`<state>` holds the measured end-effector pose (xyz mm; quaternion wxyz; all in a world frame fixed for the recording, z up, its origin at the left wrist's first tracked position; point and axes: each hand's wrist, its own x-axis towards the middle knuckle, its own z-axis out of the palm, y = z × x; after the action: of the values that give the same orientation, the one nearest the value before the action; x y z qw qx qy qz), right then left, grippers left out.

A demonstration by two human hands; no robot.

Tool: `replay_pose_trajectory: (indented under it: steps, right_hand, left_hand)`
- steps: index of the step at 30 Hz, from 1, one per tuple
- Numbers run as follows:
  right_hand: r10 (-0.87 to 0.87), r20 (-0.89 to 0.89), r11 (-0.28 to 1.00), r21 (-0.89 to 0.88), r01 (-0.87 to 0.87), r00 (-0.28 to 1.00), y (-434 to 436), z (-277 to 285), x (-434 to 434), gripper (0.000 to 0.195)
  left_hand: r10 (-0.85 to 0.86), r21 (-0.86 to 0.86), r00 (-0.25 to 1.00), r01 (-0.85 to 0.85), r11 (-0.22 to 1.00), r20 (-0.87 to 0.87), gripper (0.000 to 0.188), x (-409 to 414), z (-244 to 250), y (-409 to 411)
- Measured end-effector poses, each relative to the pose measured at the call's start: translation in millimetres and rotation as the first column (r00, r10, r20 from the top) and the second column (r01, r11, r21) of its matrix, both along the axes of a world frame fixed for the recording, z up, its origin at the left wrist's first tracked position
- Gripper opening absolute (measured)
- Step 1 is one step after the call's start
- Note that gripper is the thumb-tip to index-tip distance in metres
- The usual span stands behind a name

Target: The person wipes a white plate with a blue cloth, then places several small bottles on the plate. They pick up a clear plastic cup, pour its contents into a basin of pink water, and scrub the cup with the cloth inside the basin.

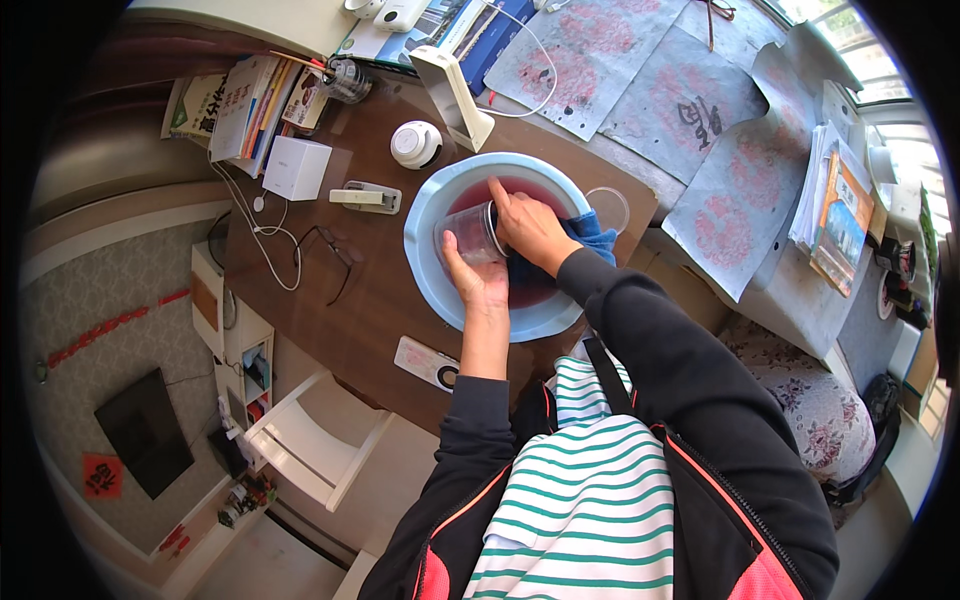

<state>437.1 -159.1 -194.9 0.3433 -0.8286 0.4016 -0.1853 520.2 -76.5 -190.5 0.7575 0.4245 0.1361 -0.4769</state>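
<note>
A light blue plastic basin (424,225) holding reddish liquid stands on the brown table. Over it, my left hand (480,281) grips a clear cylindrical container (466,231), which lies tilted with its rim towards the right. At that rim is my right hand (529,225), index finger extended; its other fingers are bent at the opening, and whether they hold anything is hidden. Beneath my right wrist a dark blue cloth (592,234) hangs over the basin's right edge and runs down into the liquid. A clear round lid or ring (609,208) lies beside the basin.
Around the basin on the table (367,285) are eyeglasses (330,247), a stapler (365,197), a white box (297,168), a white round device (415,145), a lamp or stand (457,97) and a phone (425,363). Stained paper sheets (667,112) cover the surface at the upper right.
</note>
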Motion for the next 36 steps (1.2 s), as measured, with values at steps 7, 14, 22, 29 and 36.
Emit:
replay_pose_trajectory:
  steps: [7, 14, 22, 29, 36]
  right_hand:
    - [-0.334, -0.033, 0.502, 0.839, 0.208, 0.942, 10, -13, 2, 0.047]
    - [-0.202, 0.075, 0.937, 0.304, 0.171, 0.976, -6, -17, 2, 0.034]
    - [-0.481, 0.004, 0.633, 0.693, 0.344, 0.877, 23, -57, 6, 0.031]
    - [-0.25, -0.054, 0.886, 0.389, 0.251, 0.967, 21, -22, -6, 0.029]
    - [-0.08, -0.194, 0.996, -0.042, 0.073, 0.978, 13, -12, 0, 0.021]
  left_hand:
    - [0.007, 0.045, 1.0, -0.007, 0.999, -0.008, 0.06, 10, -3, -6]
    - [-0.03, 0.031, 0.999, 0.029, 0.999, 0.022, 0.057, 11, -12, -5]
    - [0.022, 0.057, 0.999, -0.019, 0.998, -0.039, 0.053, 14, -15, -10]
    - [0.057, 0.048, 0.998, -0.057, 0.997, -0.014, 0.053, 10, -18, -1]
    - [0.027, 0.031, 0.999, -0.027, 0.999, 0.029, 0.054, 7, -10, -4]
